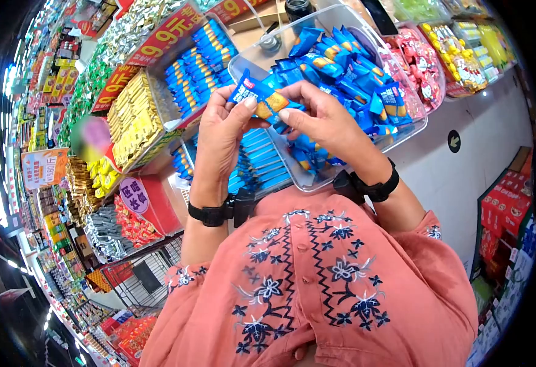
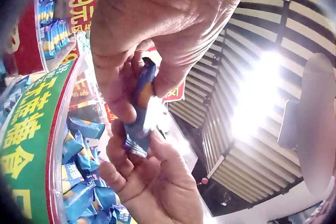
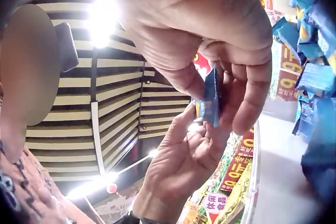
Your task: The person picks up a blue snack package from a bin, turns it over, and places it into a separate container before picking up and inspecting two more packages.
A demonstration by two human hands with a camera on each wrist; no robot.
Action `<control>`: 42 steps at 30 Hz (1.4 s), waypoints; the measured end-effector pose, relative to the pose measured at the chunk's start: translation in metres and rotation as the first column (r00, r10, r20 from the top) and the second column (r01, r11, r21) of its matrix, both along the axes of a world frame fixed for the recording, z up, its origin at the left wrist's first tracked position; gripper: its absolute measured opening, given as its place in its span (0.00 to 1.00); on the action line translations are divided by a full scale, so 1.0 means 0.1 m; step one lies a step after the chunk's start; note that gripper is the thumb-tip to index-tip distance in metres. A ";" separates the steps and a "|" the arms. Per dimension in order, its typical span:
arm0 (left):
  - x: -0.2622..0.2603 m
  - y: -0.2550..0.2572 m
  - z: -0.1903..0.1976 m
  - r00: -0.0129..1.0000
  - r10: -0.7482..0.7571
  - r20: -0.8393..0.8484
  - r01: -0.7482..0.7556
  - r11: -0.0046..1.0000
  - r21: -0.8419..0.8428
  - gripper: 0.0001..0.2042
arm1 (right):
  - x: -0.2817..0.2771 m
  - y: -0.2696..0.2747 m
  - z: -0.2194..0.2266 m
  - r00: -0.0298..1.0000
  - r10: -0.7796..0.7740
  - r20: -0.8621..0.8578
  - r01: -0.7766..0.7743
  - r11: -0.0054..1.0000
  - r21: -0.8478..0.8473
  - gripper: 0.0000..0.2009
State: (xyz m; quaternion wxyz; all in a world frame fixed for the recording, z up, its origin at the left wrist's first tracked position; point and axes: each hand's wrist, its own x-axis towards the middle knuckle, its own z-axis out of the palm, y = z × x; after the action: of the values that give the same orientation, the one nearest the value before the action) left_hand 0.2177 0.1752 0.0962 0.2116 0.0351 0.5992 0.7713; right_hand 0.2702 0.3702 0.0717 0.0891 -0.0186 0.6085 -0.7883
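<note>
A small blue biscuit packet point(image 1: 263, 101) with a picture of biscuits on its front is held up between both hands. My left hand point(image 1: 222, 119) pinches its left end, thumb on the printed face. The other end is gripped by my right hand point(image 1: 321, 119), its thumb also lying on the front. Seen from the left wrist, the packet point(image 2: 139, 103) is edge-on between the two sets of fingers. Below and behind the hands is a clear plastic bin point(image 1: 419, 127) heaped with loose packets of the same blue kind point(image 1: 347, 64).
Stacked blue packets point(image 1: 199, 76) and yellow ones point(image 1: 134, 110) fill bins at the left, beneath red price signs point(image 1: 164, 37). Pink-red packets point(image 1: 416, 64) stand at the right. A dark phone-like slab point(image 1: 379, 15) lies at the bin's far edge. A wire cart point(image 1: 142, 275) is lower left.
</note>
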 end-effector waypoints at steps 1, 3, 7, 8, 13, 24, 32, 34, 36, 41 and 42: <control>0.01 0.03 0.02 1.000 0.005 0.000 -0.005 1.000 -0.002 0.18 | -0.01 -0.01 -0.01 0.999 -0.024 -0.022 0.025 0.999 0.023 0.16; 0.01 0.01 0.01 1.000 0.005 -0.006 -0.006 1.000 -0.026 0.18 | -0.03 0.01 0.02 1.000 -0.014 0.005 0.014 0.999 0.051 0.16; -0.01 -0.12 0.01 1.000 -0.015 -0.014 0.014 0.995 -0.099 0.19 | -0.06 0.01 0.01 0.999 -0.025 0.027 0.023 0.998 0.058 0.16; -0.02 -0.16 0.02 1.000 -0.023 -0.010 0.022 0.993 -0.114 0.20 | -0.05 0.01 0.02 0.999 -0.028 0.043 0.025 0.998 0.060 0.16; -0.18 -0.30 0.11 0.953 -0.166 -0.254 0.067 0.932 -0.357 0.23 | -0.02 -0.03 0.10 0.998 -0.017 0.063 0.009 0.992 0.123 0.15; -0.48 -0.48 0.20 0.660 -0.716 -0.229 0.409 0.598 -0.689 0.13 | -0.05 -0.14 0.25 0.999 -0.010 -0.031 0.018 0.959 0.283 0.13; -1.44 -0.90 0.25 0.865 -0.368 -0.341 0.061 0.752 -0.657 0.16 | -0.37 -0.06 0.54 0.981 -0.114 -0.157 0.156 0.943 0.293 0.15; -1.76 -0.92 -0.02 0.809 -0.438 -0.391 0.001 0.667 -0.745 0.16 | -0.47 -0.06 0.55 0.978 -0.102 -0.181 0.157 0.933 0.323 0.16; -2.02 -0.90 -0.37 0.697 -0.550 -0.460 -0.111 0.551 -0.827 0.14 | -0.57 -0.09 0.51 0.975 -0.104 -0.195 0.169 0.920 0.353 0.16; -2.30 -0.79 -0.97 0.534 -0.769 -0.351 -0.144 0.326 -0.934 0.12 | -0.73 -0.06 0.23 0.991 -0.107 -0.079 0.130 0.911 0.392 0.18; -2.33 -0.78 -1.03 0.506 -0.802 -0.316 -0.172 0.266 -0.949 0.12 | -0.73 -0.05 0.19 0.993 -0.105 -0.060 0.120 0.914 0.388 0.18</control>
State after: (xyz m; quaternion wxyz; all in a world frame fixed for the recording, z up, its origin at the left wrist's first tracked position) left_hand -0.0153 0.0974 -0.0067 0.0815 0.3843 0.9126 0.1133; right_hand 0.1968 0.3651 0.0906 0.0341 0.0200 0.7552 -0.6543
